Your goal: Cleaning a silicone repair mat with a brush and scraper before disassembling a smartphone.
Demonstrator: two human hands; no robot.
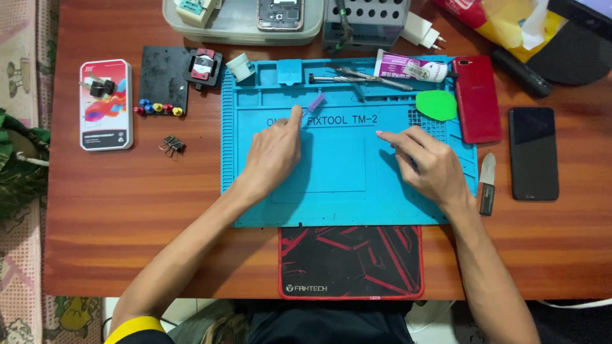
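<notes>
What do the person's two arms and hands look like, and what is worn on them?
Both forearms are bare, and the left hand and right hand have no gloves, rings or watch that I can see. Only a yellow sleeve cuff with a dark edge shows, on the left upper arm.

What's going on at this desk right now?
A person sits at a wooden desk with both hands on a blue repair mat. The left hand reaches its fingertips to a small purple tool near the mat's top. The right hand rests on the mat, forefinger pointing, holding nothing. A red phone and a black phone lie to the right, a green pick and a tube along the mat's upper edge.
</notes>
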